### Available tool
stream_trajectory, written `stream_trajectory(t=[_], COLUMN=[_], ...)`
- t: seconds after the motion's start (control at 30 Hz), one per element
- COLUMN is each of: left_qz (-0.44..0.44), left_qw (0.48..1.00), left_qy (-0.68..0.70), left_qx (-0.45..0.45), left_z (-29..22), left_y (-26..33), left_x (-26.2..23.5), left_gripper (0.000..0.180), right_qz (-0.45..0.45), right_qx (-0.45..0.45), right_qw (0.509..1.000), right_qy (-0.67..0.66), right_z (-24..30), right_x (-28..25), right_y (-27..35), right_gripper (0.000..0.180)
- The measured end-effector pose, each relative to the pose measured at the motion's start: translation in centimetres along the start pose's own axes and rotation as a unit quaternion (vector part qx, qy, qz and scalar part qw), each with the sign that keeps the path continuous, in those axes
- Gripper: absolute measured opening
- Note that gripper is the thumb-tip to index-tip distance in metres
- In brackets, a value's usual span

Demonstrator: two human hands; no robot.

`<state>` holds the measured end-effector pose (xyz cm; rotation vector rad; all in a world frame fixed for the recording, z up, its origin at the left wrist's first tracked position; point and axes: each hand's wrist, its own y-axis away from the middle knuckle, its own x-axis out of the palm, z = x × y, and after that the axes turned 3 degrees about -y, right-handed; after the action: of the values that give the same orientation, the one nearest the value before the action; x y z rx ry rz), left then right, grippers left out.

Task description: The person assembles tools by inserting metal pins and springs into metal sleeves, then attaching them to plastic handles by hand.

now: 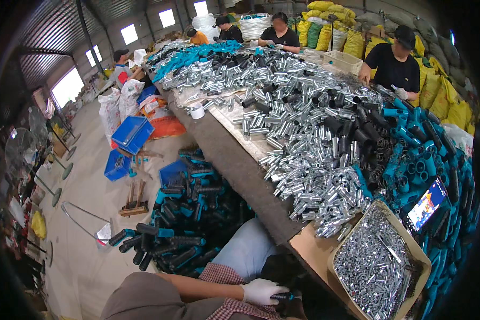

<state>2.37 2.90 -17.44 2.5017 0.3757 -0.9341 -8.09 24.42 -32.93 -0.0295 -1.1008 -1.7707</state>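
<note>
Holds a dark handle (284, 296) in the white-gloved left hand (262, 292), with fingers curled around it, below the knee (249, 248). Cannot tell the state of the right hand's fingers, in shadow. Beside a table (230, 162) heaped with metal tubes (304, 162).
</note>
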Motion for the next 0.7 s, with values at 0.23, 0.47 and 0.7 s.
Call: stream_trajectory(t=[0.23, 0.47, 0.7], left_qz=[-0.006, 0.037, 0.065], left_qw=[0.999, 0.994, 0.988], left_qy=[-0.013, -0.023, -0.024], left_qx=[-0.028, -0.103, -0.141], left_z=[-2.6, -1.6, -1.5], left_y=[-1.8, -4.0, -6.2], left_x=[0.8, 3.4, 4.5], left_gripper=[0.058, 0.067, 0.05], right_qz=[0.001, -0.128, -0.292], right_qx=[0.026, 0.086, -0.262], right_qw=[0.997, 0.985, 0.909], right_qy=[0.067, 0.072, 0.142], right_z=[0.3, -4.4, -8.9], right_x=[3.3, -3.2, -3.9], right_y=[2.4, 12.3, 15.6], right_gripper=[0.029, 0.025, 0.027])
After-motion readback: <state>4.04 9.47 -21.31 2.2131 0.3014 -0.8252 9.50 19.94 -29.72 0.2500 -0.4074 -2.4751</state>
